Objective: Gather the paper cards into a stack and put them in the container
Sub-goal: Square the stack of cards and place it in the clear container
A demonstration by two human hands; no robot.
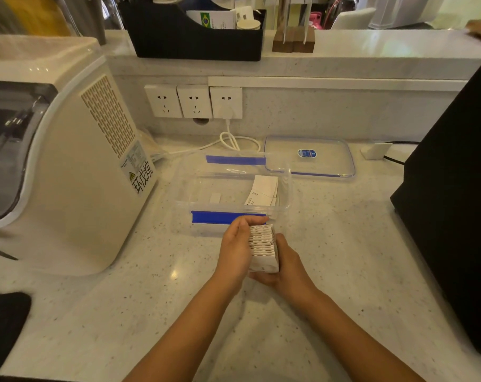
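A thick stack of white paper cards (262,245) stands on edge between my two hands, just in front of the container. My left hand (235,250) presses its left side, fingers curled over the far end. My right hand (284,264) cups the right side and near end. The clear plastic container (195,188) with blue clips sits open on the counter right behind the stack. A few loose white cards (264,190) lie inside it at the right end, and a small white slip (215,197) rests on its floor.
The container's clear lid (327,158) lies behind to the right. A large cream appliance (76,172) stands at left, a black box-like object (454,194) at right. Wall sockets (195,102) and a white cable (229,142) are behind the container.
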